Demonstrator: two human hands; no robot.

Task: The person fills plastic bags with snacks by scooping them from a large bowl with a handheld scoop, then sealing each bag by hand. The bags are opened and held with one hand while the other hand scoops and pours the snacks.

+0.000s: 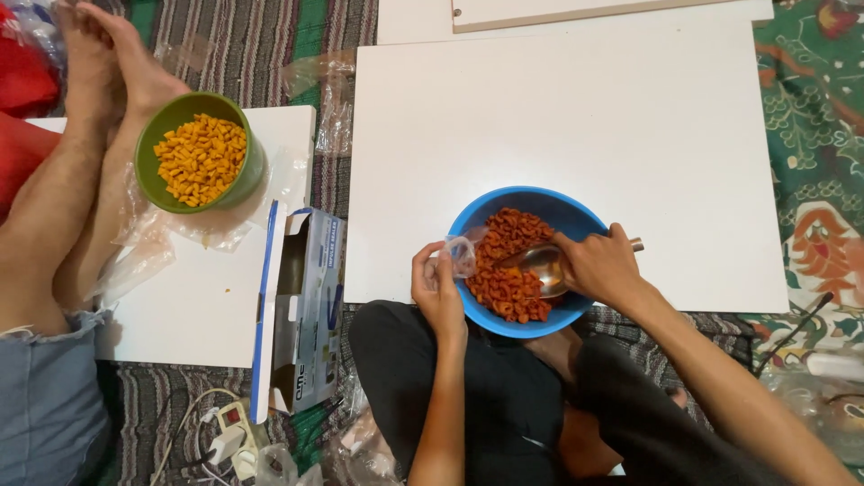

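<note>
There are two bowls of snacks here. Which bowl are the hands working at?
The blue bowl, holding reddish-orange snacks. The right hand holds a metal spoon in it, and the left hand holds a small clear bag at its rim. The green bowl, with yellow snacks, stands apart.

Near me the blue bowl (531, 209) is full of reddish-orange snack pieces (506, 279), and my silver spoon (543, 265) lies among them. The small bag (460, 254) at my left fingers is clear. The board (576, 126) under it is plain white. Far left, a green bowl (153, 144) holds yellow-orange pieces (200, 158). The floor cloth (252, 40) is striped grey and green; at right it is green with a floral print (814, 117).
</note>
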